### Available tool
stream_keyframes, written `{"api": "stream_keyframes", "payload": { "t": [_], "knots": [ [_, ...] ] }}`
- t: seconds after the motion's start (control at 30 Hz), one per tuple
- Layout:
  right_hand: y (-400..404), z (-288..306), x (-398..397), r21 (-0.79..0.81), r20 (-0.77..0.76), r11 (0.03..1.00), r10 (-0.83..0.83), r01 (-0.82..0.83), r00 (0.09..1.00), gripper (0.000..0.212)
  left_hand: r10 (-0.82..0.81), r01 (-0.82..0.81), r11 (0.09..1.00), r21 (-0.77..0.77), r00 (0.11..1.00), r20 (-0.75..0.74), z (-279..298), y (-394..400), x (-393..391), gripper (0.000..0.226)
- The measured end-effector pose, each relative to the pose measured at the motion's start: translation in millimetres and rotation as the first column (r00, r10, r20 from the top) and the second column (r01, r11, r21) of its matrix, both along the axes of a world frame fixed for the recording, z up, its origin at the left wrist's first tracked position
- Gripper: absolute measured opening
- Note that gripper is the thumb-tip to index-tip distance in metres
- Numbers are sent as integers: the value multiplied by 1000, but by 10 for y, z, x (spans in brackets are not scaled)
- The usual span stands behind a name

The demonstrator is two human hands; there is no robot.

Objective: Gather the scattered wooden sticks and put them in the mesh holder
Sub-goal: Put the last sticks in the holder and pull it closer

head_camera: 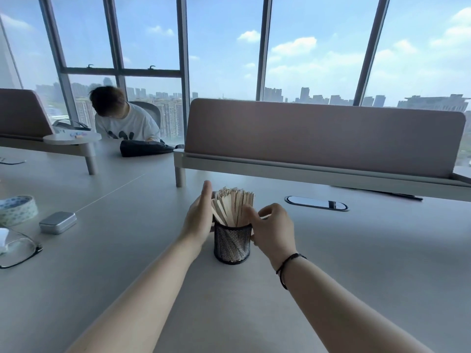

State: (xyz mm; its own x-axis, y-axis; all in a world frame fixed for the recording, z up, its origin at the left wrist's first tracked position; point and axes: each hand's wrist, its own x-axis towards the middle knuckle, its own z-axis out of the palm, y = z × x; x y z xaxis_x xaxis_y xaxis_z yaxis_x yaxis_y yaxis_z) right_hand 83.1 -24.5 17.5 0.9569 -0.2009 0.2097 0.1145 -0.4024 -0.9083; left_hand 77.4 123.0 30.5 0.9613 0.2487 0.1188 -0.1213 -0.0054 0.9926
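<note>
**Sticks are all bunched up in the holder**

So your holder (232, 244), the black mesh cup, is standing upright on the counter (356, 263) pretty much dead centre in front of you, between your two hands. The sticks (234, 207) are packed in it on end, fanned out a bit, leaning toward your left side, tops poking well above the rim.

Your left hand (197, 220) is flat and upright, fingers straight, palm pressed against the left side of the stick bundle just above the rim. Not gripping anything, more like a wall.

Your right hand (271, 225) is on the other side, fingers curled, tips against the right edge of the bundle. That grip looks like it's pinching a stick or two, but I can't tell for sure how many.

Other stuff around: off to your left there's a tape roll (17, 208), a small metal tin (58, 222) and a pair of glasses (19, 250) near the edge. Behind the holder is a divider (323, 138) and an oval cable port (316, 203). Someone in a white tee (127, 123) sits at the far left.
</note>
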Motion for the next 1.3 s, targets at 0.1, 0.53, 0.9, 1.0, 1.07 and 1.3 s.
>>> {"api": "stream_keyframes", "payload": {
  "t": [0.1,0.53,0.9,1.0,1.07,1.3],
  "knots": [
    [-61,-43,-215,20,-12,998,56,-56,998,47,-77,73,989,-130,997,-20,-55,42,-31,80],
    [-259,-290,-111,444,-127,830,432,-338,893,86,-157,145,985,-92,979,-129,-237,-368,-318,94],
    [-716,-378,-318,477,-73,863,224,-163,972,39,-479,477,877,62,878,12,-490,-173,-266,56],
    [-835,-387,-541,358,-3,850,416,-387,910,22,-462,432,844,317,887,21,-519,-223,-260,68],
    [-898,-427,-576,277,61,832,483,-480,873,39,-423,374,827,421,906,28,-500,-325,-304,72],
    [-1099,-479,-506,200,76,848,487,-491,870,75,-409,324,793,516,911,55,-526,-562,-441,74]
  ]
}}
